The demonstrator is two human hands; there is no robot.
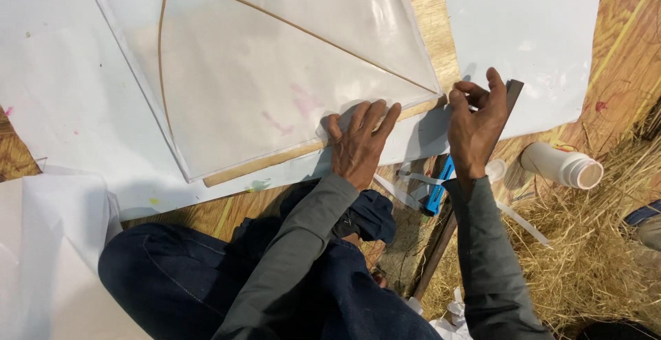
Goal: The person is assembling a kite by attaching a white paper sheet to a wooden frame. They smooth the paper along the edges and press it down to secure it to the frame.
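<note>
A translucent white kite [275,71] with thin bamboo sticks lies on white sheets over a wooden board. My left hand [359,143] presses flat, fingers spread, on the kite's lower corner edge. My right hand [475,123] pinches something small at the kite's right tip, fingers curled; what it holds is too small to make out. A dark flat ruler-like strip [509,95] lies under and behind that hand.
A blue cutter [438,187] and white paper strips [406,188] lie near my right wrist. A white plastic bottle [561,166] lies on its side on straw at the right. A large white sheet [523,30] covers the upper right. My jeans-clad legs fill the bottom.
</note>
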